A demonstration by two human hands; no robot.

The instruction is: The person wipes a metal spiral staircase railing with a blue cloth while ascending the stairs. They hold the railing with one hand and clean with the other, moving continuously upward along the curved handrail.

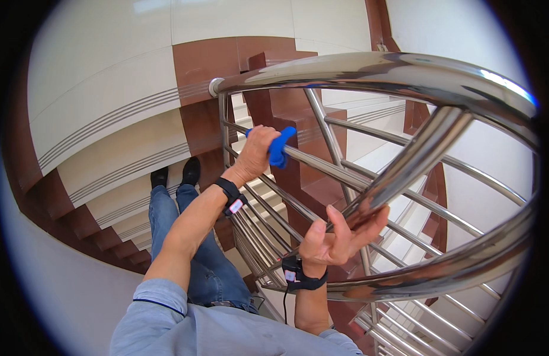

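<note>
My left hand (255, 150) grips a bright blue cloth (280, 147), which is wrapped around a slim stainless-steel rail (328, 165) of the stair railing. Part of the cloth bunches out past the fingers on the right. My right hand (339, 240) is palm up with its fingers apart, beside the lower end of a thick slanting steel tube (403, 160). Nothing lies in this palm; whether its fingers touch the tube I cannot tell. Black straps with small devices sit on both wrists.
A wide polished handrail (372, 71) curves over the top and right, and bends back along the lower handrail (417, 280). Cream steps (136, 138) with grooved edges and red-brown borders descend at left around my black shoes (191, 171). More stairs show through the bars.
</note>
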